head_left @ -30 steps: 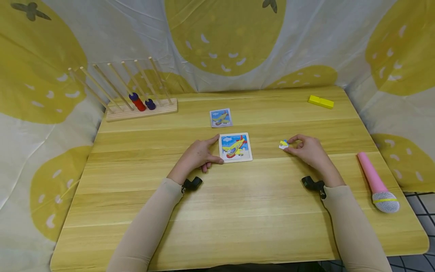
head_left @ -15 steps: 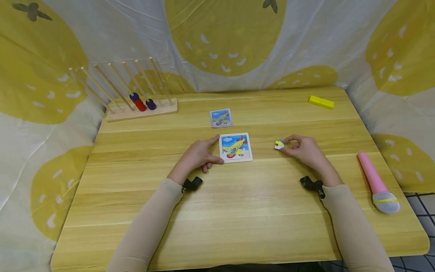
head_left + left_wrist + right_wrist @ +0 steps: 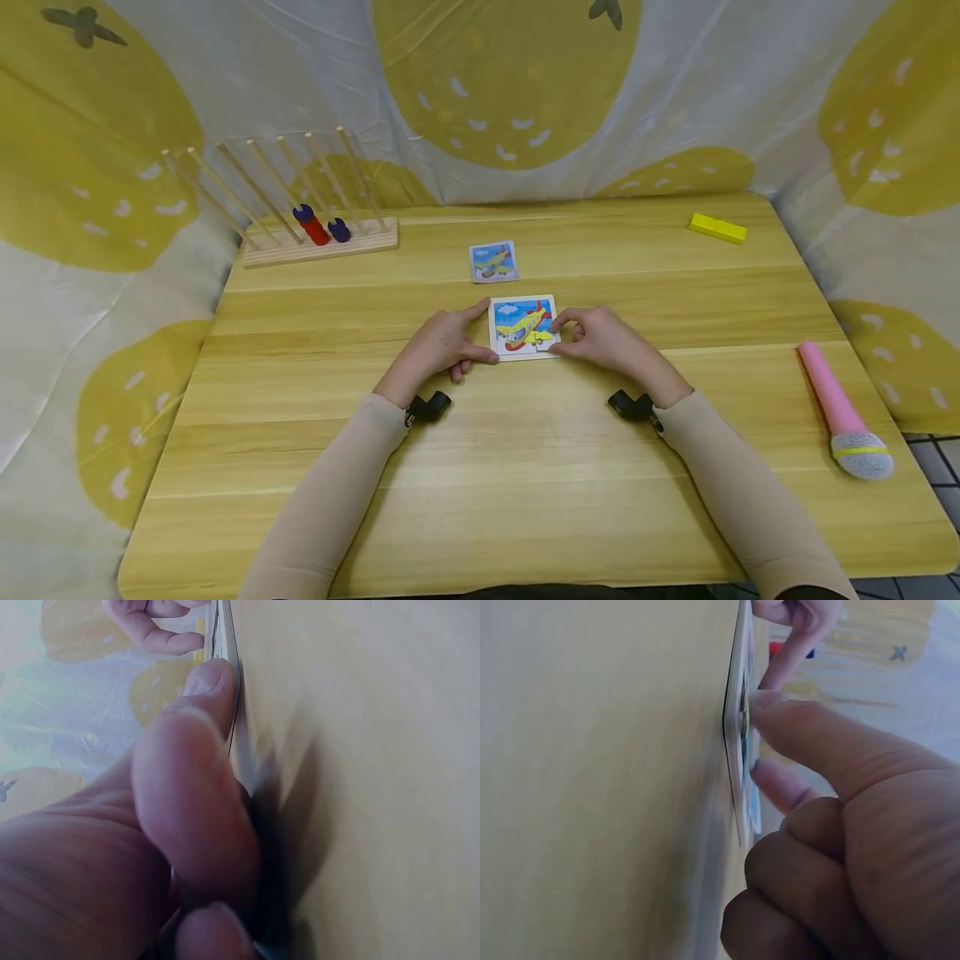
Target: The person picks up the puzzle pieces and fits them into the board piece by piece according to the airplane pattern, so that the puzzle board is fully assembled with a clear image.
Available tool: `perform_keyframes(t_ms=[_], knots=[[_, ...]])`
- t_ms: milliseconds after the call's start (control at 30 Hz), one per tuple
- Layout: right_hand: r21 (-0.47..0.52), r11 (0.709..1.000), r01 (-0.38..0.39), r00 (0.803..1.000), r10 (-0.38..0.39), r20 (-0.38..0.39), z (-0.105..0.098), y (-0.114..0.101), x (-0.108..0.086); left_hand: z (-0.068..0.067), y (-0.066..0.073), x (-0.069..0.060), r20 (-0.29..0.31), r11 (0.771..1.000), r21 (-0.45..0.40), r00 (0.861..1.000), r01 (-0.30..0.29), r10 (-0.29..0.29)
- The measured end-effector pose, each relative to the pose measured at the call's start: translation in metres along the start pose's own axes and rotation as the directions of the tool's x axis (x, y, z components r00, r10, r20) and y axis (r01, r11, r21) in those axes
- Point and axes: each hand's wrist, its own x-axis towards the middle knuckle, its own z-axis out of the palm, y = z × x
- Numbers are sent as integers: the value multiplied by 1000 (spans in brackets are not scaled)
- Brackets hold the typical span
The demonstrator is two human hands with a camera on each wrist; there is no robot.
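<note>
A square jigsaw puzzle point(image 3: 517, 312) with a yellow airplane picture lies in its light frame at the table's middle. My left hand point(image 3: 442, 342) steadies it, its extended index finger and thumb touching the upper and lower left corners. In the left wrist view the thumb point(image 3: 214, 686) rests along the frame's edge. My right hand point(image 3: 603, 337) pinches a puzzle piece point(image 3: 545, 344) between thumb and index finger over the puzzle's lower right. How far the piece is seated cannot be told. In the right wrist view the other fingers point(image 3: 780, 877) are curled.
A small card point(image 3: 493, 262) with the same airplane picture lies behind the puzzle. A wooden peg counting rack point(image 3: 322, 248) with red and dark blue beads stands back left. A yellow block point(image 3: 717, 228) lies back right, a pink toy microphone point(image 3: 843, 417) at the right.
My right hand has carried the puzzle piece leftward from the bare table to the puzzle's lower right. My left hand stays at the frame. The head view has shifted slightly.
</note>
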Motion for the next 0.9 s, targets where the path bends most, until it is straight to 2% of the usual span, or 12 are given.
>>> perform_keyframes(t_ms=[533, 900], knots=[[22, 1000, 4, 1000, -4, 14, 5, -8, 1, 1, -1, 2, -6, 1000, 14, 1000, -7, 8], [15, 1000, -6, 1000, 6, -18, 10, -7, 1, 1, -1, 1, -6, 1000, 0, 1000, -12, 12]])
